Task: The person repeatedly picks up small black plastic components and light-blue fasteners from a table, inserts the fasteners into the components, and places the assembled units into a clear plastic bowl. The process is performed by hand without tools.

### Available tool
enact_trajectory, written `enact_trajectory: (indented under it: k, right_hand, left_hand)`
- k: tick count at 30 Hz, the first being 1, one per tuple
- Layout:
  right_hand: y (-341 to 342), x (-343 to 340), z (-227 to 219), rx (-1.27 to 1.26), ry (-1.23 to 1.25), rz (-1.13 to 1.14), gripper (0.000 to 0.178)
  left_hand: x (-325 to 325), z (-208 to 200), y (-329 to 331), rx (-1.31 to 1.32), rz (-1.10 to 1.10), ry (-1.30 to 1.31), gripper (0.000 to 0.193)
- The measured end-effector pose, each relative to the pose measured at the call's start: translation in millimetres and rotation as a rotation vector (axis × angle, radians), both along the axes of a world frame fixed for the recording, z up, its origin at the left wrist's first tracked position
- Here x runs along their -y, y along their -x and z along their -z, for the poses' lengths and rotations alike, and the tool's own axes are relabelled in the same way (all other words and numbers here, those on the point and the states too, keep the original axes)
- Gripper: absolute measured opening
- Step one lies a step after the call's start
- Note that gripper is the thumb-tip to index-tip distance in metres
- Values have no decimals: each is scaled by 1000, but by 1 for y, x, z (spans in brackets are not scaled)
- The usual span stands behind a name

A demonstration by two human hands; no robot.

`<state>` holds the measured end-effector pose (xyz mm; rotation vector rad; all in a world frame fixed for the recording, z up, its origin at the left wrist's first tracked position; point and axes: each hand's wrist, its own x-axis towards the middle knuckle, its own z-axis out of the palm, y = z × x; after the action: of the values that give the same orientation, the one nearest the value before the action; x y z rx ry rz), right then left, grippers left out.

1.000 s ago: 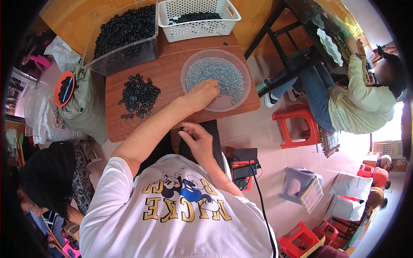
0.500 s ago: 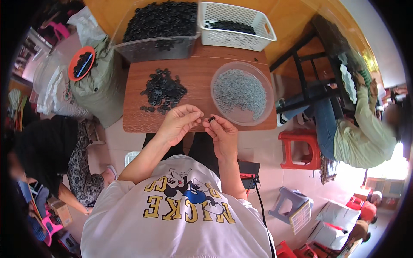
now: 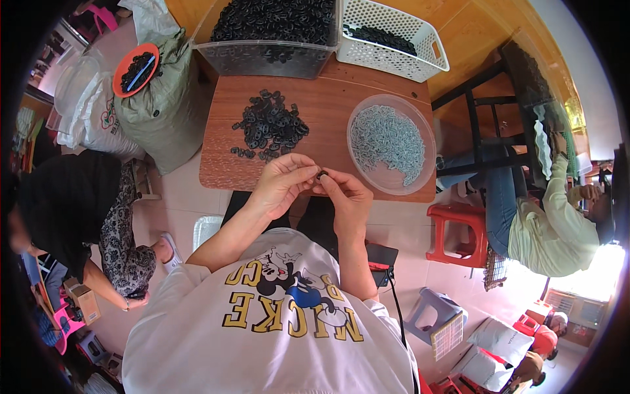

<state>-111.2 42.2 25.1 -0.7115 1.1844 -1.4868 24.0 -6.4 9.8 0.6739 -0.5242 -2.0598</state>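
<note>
My two hands meet just off the near edge of the wooden table. Between thumb and finger of my right hand is a small black plastic piece. The fingertips of my left hand are pinched together against that piece; whatever they hold is too small to make out. A loose pile of similar black plastic pieces lies on the table beyond my left hand. To the right, a round clear tub holds many small silvery screws.
At the table's back stand a clear bin heaped with black pieces and a white perforated basket with more. Sacks are at left, one bearing an orange bowl. Red stool and other people sit nearby.
My hands have come closer together, with the left fingertips now at the black piece. The table and containers have shifted right in view.
</note>
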Motion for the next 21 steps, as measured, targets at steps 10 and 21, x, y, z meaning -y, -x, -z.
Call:
enact_trajectory:
  k: [10,21]
  right_hand:
    - [-3,-5,0,-177,-33,16,14]
    - [-7,-3,20,-162,-31,33,15]
  left_hand:
    - [-4,-1,-2,144,-1,115,9]
    - [0,13,-6,279,29,86,11]
